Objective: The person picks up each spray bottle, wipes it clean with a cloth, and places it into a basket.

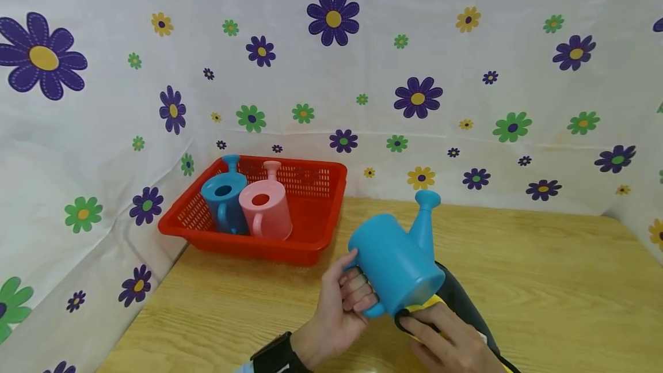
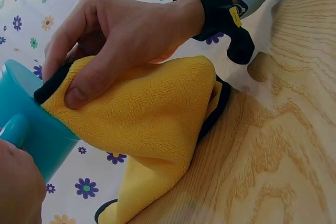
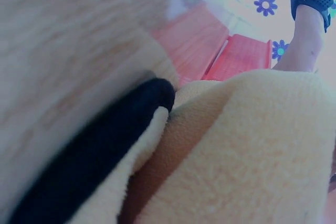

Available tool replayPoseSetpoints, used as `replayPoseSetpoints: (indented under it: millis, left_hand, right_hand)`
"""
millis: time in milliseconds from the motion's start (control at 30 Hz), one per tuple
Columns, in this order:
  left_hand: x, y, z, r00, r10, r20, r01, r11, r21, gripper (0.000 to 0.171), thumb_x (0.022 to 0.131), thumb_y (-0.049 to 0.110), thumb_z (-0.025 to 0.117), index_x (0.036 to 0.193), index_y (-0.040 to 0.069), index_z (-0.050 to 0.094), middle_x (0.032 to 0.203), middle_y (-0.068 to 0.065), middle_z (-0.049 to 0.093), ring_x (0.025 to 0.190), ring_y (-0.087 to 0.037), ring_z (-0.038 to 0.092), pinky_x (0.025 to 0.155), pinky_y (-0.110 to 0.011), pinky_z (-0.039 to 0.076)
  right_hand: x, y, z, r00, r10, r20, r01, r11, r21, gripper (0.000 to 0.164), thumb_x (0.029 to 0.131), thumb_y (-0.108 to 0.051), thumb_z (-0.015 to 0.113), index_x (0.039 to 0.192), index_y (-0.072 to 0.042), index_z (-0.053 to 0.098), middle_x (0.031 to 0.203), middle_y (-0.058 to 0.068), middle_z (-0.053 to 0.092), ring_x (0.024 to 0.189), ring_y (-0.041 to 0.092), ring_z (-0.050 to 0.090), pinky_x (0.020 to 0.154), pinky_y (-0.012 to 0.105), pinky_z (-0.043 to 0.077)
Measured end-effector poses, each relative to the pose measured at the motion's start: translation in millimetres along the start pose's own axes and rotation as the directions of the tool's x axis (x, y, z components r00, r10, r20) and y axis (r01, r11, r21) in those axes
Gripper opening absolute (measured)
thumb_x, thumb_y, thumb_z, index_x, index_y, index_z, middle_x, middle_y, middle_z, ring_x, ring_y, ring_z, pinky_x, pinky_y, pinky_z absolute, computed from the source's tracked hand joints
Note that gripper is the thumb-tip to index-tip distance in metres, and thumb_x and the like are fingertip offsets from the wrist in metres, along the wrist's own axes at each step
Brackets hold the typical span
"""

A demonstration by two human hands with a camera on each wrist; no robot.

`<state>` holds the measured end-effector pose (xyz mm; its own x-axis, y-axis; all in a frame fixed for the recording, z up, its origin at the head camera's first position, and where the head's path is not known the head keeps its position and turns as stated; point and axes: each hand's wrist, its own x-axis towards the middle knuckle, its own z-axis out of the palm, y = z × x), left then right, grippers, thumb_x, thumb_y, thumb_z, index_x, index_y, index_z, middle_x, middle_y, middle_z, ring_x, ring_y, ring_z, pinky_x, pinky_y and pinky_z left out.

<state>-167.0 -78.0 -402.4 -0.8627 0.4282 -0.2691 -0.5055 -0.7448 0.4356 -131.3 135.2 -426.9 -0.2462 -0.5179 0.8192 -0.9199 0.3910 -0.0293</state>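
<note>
My left hand grips the handle of a light blue watering can, which is tilted over the table with its spout pointing up and away. My right hand pinches a yellow cloth with black edging between thumb and fingers, right at the can's base. In the left wrist view the cloth drapes down from that hand beside the can, over the wooden surface. The cloth fills much of the right wrist view and hides the right fingers there.
On the wooden table, to the left, stands a red plastic basket. Inside it are a darker blue watering can and a pink one, side by side. A white flower-patterned sheet hangs behind and at the sides.
</note>
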Motion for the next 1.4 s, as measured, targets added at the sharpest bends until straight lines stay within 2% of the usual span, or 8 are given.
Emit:
replayPoseSetpoints:
  millis: [333,533,700,1000,1167,1400]
  left_hand:
    - [-2.3,0.9,-1.2,1.0,0.006,-0.02,-0.006,1.0,0.021,0.05,0.101,0.041,0.057,0.06,0.023,0.034,0.051,0.012,0.03,0.043,-0.002,0.035,0.05,-0.012,0.032]
    - [-3.2,1.8,-0.6,0.999,0.015,-0.034,-0.015,1.0,0.015,0.05,0.1,0.04,0.057,0.06,0.023,0.034,0.051,0.012,0.029,0.043,-0.001,0.035,0.05,-0.012,0.033]
    - [-2.8,4.9,-1.0,0.999,0.01,-0.033,-0.01,1.0,0.0,0.049,0.101,0.041,0.056,0.06,0.023,0.035,0.05,0.012,0.032,0.043,-0.001,0.035,0.05,-0.012,0.034]
    - [-3.2,8.8,-1.6,1.0,0.017,-0.01,-0.017,1.0,-0.022,0.05,0.102,0.041,0.055,0.06,0.023,0.034,0.051,0.012,0.031,0.043,-0.002,0.034,0.049,-0.013,0.033]
    - [-3.7,9.2,-1.1,1.0,0.006,-0.023,-0.006,0.999,-0.036,0.05,0.101,0.042,0.056,0.059,0.024,0.035,0.05,0.012,0.032,0.043,-0.002,0.035,0.05,-0.013,0.034]
    - [-2.3,9.3,-0.6,1.0,0.011,-0.006,-0.012,0.999,-0.036,0.051,0.101,0.043,0.056,0.059,0.024,0.034,0.05,0.012,0.031,0.043,-0.002,0.035,0.049,-0.014,0.033]
  right_hand:
    - [2.0,2.7,-0.5,1.0,-0.005,-0.022,0.005,1.0,-0.024,0.033,0.107,-0.029,0.052,0.103,-0.006,0.075,0.097,0.001,0.067,0.085,0.008,0.059,0.075,0.014,0.051]
    - [3.8,2.9,-5.4,0.999,0.046,-0.017,-0.047,0.997,-0.057,0.036,0.107,-0.032,0.05,0.102,-0.007,0.075,0.094,-0.001,0.067,0.083,0.008,0.058,0.074,0.013,0.05]
    - [6.6,8.1,-10.7,0.996,0.081,-0.043,-0.086,0.988,-0.131,0.04,0.108,-0.035,0.046,0.1,-0.008,0.075,0.092,0.001,0.066,0.077,0.011,0.062,0.078,0.011,0.054]
    - [12.2,12.9,-25.8,0.961,0.268,-0.071,-0.276,0.941,-0.196,0.055,0.108,-0.044,0.04,0.1,-0.003,0.076,0.093,0.004,0.068,0.076,0.017,0.069,0.085,0.009,0.053]
    - [12.8,16.2,-29.8,0.95,0.294,-0.106,-0.311,0.926,-0.213,0.057,0.108,-0.045,0.04,0.1,-0.001,0.075,0.093,0.006,0.069,0.074,0.02,0.069,0.087,0.006,0.05]
    - [14.8,19.4,-29.6,0.944,0.305,-0.126,-0.328,0.914,-0.238,0.055,0.106,-0.048,0.041,0.099,-0.005,0.074,0.094,0.004,0.07,0.074,0.018,0.071,0.084,0.006,0.051]
